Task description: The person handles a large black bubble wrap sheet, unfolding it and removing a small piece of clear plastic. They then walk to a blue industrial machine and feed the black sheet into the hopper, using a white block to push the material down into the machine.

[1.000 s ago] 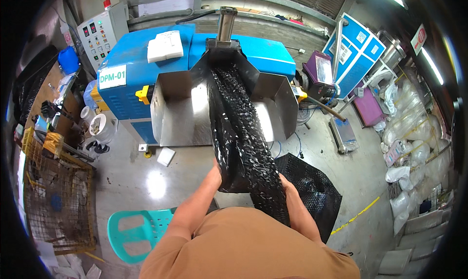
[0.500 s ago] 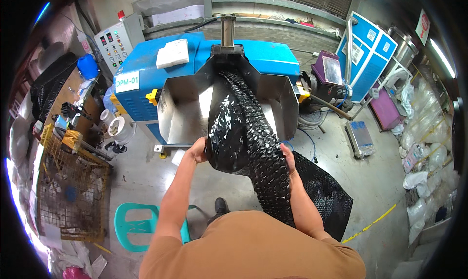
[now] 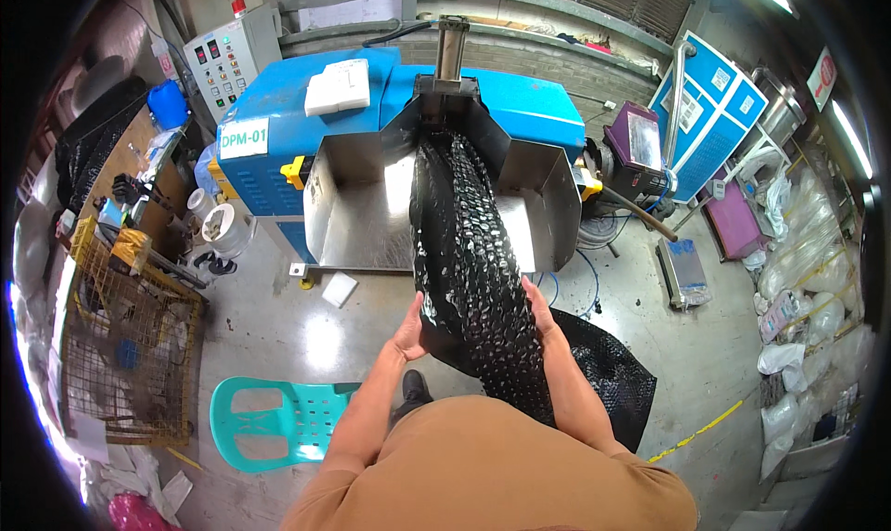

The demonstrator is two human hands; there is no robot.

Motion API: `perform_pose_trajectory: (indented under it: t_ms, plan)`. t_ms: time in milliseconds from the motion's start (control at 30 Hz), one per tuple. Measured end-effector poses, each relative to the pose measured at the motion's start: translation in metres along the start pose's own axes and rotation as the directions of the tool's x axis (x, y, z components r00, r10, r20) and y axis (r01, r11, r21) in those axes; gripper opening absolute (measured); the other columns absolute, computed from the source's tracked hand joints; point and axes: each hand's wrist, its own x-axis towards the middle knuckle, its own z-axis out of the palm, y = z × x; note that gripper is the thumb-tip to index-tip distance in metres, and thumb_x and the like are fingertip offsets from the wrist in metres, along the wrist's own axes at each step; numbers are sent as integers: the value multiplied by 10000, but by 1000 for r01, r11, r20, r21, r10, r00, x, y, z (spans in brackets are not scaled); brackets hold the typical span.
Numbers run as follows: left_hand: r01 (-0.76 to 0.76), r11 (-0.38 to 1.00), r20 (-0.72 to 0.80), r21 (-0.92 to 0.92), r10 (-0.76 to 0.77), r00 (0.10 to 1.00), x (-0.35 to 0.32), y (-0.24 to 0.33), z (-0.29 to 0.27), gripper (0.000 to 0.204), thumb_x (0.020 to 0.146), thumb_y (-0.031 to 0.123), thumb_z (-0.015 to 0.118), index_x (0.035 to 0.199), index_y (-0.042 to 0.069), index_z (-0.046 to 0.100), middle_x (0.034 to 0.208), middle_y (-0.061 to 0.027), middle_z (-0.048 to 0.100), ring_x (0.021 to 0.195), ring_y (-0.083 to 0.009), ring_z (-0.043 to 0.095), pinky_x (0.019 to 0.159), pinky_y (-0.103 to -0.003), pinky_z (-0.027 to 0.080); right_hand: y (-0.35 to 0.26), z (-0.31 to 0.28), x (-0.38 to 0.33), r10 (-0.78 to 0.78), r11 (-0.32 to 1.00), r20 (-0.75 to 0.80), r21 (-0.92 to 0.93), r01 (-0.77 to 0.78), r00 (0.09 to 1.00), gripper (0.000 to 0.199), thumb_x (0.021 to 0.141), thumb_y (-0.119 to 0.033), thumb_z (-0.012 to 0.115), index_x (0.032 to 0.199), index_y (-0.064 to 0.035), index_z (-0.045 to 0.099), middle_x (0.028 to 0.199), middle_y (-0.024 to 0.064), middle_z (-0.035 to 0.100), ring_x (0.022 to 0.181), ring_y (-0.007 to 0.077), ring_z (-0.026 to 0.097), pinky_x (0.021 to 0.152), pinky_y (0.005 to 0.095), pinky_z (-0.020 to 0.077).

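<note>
The head-worn fisheye looks down and forward past the torso (image 3: 497, 466).

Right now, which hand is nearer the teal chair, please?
Left: the left hand is right of the teal chair; the right hand is farther right, beyond the black sheeting.

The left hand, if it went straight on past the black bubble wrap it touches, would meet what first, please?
Past the black bubble wrap, the left hand would probably meet the metal tray at its front edge, though depth is unclear; it might pass below.
</note>
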Motion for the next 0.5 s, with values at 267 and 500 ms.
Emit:
perform_pose_trajectory:
  t_ms: [267,500]
  plan:
    - [-32,999,-73,11,33,997,10,19,-14,603,974,477,658,1370,25,612,1359,-156,662,1256,-335,631,1121,-477,482,22,11,-29,39,988,-142,-141,-59,989,692,952,-625,642,1362,-67,648,1254,105,725,1085,248,698,977,407,551]
    - [98,867,-242,489,27,970,-3,3,-29,565,981,421,651,1392,36,605,1377,-146,655,1268,-297,625,1115,-469,479,17,-35,-5,58,975,-25,-213,-61,998,596,1014,-539,577,1346,-50,652,1236,91,732,1036,206,715,952,372,563]
